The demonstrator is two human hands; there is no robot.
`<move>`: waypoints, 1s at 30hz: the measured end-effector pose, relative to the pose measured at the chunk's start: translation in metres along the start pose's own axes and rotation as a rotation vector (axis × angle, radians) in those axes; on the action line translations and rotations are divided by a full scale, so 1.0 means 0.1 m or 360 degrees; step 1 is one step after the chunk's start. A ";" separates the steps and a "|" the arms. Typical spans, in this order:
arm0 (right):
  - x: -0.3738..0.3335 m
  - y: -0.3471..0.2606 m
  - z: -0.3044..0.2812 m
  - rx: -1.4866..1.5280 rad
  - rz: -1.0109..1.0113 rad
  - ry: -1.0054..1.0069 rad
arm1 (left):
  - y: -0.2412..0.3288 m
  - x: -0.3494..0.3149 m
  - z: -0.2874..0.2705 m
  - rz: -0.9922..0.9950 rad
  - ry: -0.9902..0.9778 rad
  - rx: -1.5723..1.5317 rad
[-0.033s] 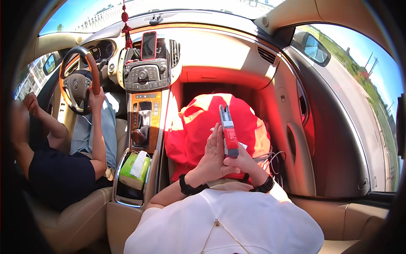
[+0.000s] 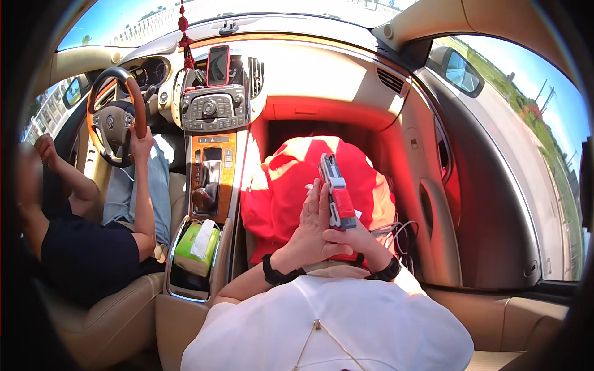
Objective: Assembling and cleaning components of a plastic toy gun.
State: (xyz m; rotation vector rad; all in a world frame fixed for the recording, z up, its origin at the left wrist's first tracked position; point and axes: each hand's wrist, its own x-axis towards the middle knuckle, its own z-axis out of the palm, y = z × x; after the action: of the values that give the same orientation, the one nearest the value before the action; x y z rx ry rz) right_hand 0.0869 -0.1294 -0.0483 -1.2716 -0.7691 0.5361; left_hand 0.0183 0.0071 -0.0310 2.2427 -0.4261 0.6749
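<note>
Above my lap, a long, narrow grey and red object [image 2: 340, 199] stands out from my hands. It has two prongs at its far end and looks like a plastic toy, though its exact kind is unclear. My left hand [image 2: 307, 232] lies along its left side, fingers stretched out and pressed flat against it. Wrapped round its near end is my right hand [image 2: 354, 240], partly hidden behind the object and my left hand. Under both hands, red cloth [image 2: 291, 191] covers my lap. Each wrist wears a dark band.
On the left a person holds the steering wheel [image 2: 137, 114] with one hand. Between the seats are a gear lever [image 2: 203, 198] and a green tissue pack [image 2: 197, 248]. A phone [image 2: 218, 65] stands on the dashboard. Cables [image 2: 402, 230] lie beside the door on my right.
The grey and red object has turned slightly, its near end swinging right and more of its left side showing. My hands have barely moved.
</note>
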 end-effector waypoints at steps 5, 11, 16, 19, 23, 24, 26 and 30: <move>0.00 -0.04 0.00 0.0035 0.0194 0.0237 | -0.01 0.01 -0.08 -0.0130 -0.0058 -0.0046; 0.00 -0.14 -0.07 0.0026 0.0176 0.0103 | -0.15 0.05 -0.28 -0.0401 0.0593 -0.0381; -0.07 -0.18 -0.09 -0.0120 0.0126 -0.0205 | -0.20 0.06 -0.52 -0.0601 0.0464 -0.1792; -0.07 -0.28 -0.09 -0.0063 0.0079 -0.0130 | -0.17 0.02 -0.49 -0.0631 0.0444 -0.1801; -0.03 -0.25 -0.24 -0.0255 -0.0034 0.0212 | 0.08 0.08 -0.44 -0.0601 0.0620 -0.1627; -0.04 -0.30 -0.25 -0.0273 -0.0030 0.0286 | 0.10 0.08 -0.41 -0.0574 0.0658 -0.1611; -0.04 -0.37 -0.23 -0.0290 -0.0032 0.0361 | 0.15 0.10 -0.38 -0.0551 0.0647 -0.1578; -0.11 -0.33 -0.18 -0.0153 -0.0304 0.0299 | 0.18 0.05 -0.37 -0.0617 0.0394 -0.1547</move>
State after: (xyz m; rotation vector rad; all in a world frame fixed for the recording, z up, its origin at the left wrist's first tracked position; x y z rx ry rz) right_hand 0.0916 -0.1568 -0.0209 -1.3002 -0.7553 0.2240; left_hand 0.0011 0.0220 0.0038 1.2455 -0.1277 0.3951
